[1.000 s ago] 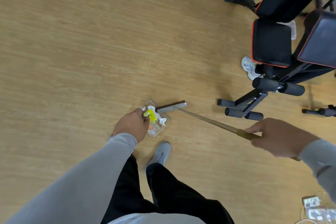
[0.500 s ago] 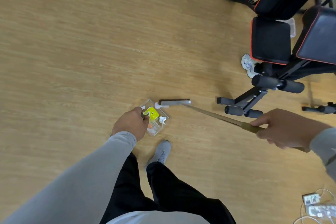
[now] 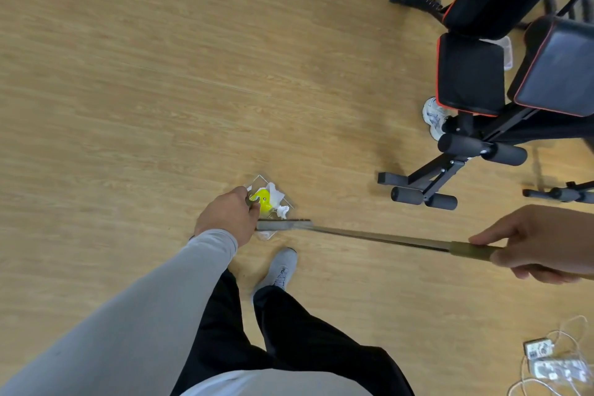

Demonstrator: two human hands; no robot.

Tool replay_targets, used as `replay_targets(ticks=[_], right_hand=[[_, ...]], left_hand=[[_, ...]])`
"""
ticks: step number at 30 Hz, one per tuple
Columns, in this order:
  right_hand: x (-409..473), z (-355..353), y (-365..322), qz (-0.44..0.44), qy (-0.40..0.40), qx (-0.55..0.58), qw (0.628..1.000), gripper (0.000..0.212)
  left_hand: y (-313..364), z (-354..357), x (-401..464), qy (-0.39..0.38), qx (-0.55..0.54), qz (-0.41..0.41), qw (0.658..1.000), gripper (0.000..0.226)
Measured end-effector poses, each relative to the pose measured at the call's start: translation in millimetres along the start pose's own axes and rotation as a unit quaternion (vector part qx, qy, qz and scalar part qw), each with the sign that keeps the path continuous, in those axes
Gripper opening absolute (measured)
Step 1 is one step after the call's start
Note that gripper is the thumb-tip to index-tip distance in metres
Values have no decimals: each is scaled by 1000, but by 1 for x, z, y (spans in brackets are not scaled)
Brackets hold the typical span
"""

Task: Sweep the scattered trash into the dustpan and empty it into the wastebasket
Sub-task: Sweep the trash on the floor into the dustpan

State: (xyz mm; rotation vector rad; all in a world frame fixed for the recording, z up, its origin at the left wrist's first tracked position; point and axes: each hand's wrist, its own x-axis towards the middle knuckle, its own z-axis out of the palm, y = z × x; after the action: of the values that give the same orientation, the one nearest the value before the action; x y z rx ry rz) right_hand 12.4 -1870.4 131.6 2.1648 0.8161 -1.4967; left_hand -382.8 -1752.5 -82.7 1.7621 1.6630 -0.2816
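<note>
While the left hand (image 3: 226,219) grips the clear dustpan (image 3: 283,202) — light, stiff plastic holding loose trash (image 3: 268,198) beside its fingers — the right hand (image 3: 533,243) clasps the broom (image 3: 369,236) handle's end.

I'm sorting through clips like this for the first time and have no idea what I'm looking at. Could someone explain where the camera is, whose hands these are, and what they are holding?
There is no machine here. A person wears a wide-angle camera on the head, so the single view looks down at their own arms, legs and the wooden floor. The left hand, in a grey sleeve, grips the handle of a clear dustpan set on the floor. In it lie a yellow piece and crumpled white paper. The right hand has its fingers curled round the handle of a long broom, whose head lies at the near edge of the dustpan. Their grey shoe is just below. At upper right stands a black weight bench; at lower right lie white cables and chargers. No wastebasket is in view.
</note>
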Motion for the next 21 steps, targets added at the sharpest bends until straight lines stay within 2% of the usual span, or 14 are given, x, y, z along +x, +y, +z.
replay_targets(ticks=[5,10,17,21], right_hand=[[0,19,1,-4,-15,45,999,33],[6,38,-17,-25,6,119,993,25],[29,70,-98,-59,43,290,954,18],[31,78,-153,-71,52,345,934,13]], left_hand=[[-2,1,-2,4,-6,4,1000,25],[-8,-7,-9,9,-7,2,1000,22],[-30,-50,-32,26,-42,-29,998,20],[-42,-91,-37,48,-63,-35,996,21]])
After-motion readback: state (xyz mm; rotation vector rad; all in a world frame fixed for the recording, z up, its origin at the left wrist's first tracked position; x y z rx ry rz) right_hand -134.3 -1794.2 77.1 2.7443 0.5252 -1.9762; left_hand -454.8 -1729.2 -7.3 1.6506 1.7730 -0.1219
